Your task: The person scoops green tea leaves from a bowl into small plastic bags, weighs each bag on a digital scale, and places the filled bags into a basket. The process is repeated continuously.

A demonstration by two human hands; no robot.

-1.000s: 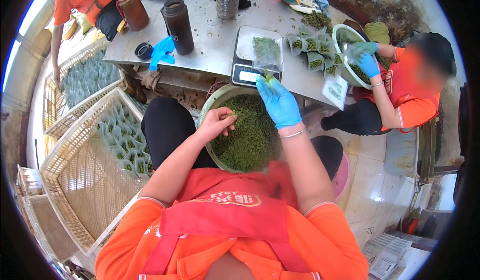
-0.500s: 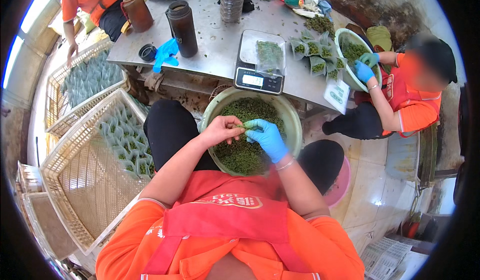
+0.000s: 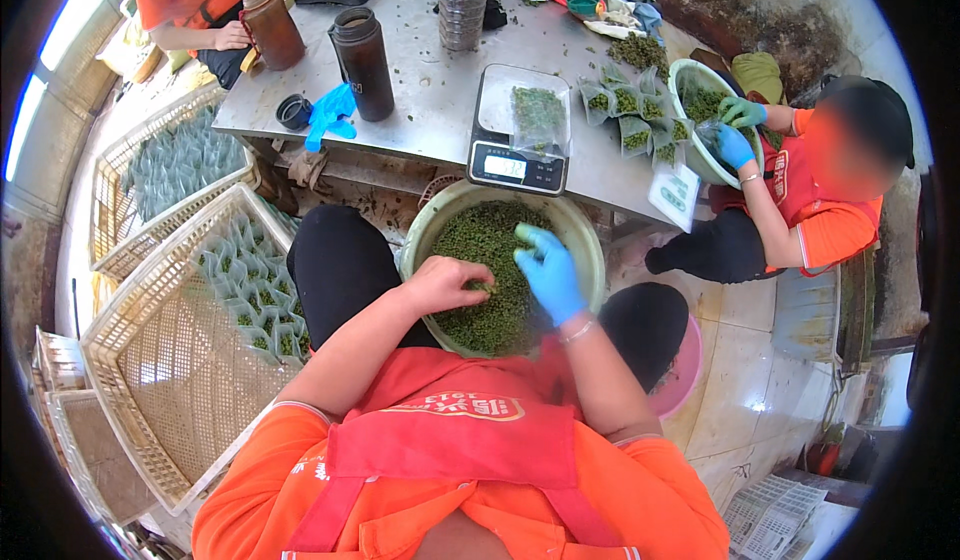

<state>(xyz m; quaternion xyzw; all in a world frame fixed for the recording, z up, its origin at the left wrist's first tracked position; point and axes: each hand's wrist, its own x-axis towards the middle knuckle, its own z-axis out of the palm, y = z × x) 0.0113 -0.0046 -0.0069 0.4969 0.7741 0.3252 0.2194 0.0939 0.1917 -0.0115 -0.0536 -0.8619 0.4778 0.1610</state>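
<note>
A pale green tub [image 3: 588,250] between my knees holds a heap of small round green berries [image 3: 482,312], which look like green peppercorns. Over its left side, my bare left hand [image 3: 450,284] is closed, with a small green cluster [image 3: 486,286] pinched at its fingertips. My right hand [image 3: 550,272], in a blue glove, hovers above the right of the heap with fingers apart and nothing visible in them. Just beyond the tub, a digital scale [image 3: 519,166] at the table edge carries a clear bag of green berries [image 3: 539,120].
Left of me, a plastic crate [image 3: 150,360] holds filled bags [image 3: 255,285]; another crate [image 3: 115,175] stands behind. The metal table [image 3: 430,80] bears a dark bottle [image 3: 364,60], a brown cup [image 3: 273,28] and a blue glove [image 3: 330,115]. At right, a co-worker's gloved hands [image 3: 737,130] work over a basin [image 3: 685,75].
My hands, together over the tub before, have parted. My right fingers have spread; my left has dropped slightly with the green cluster. The person at upper left has raised a hand from the crate toward the cup.
</note>
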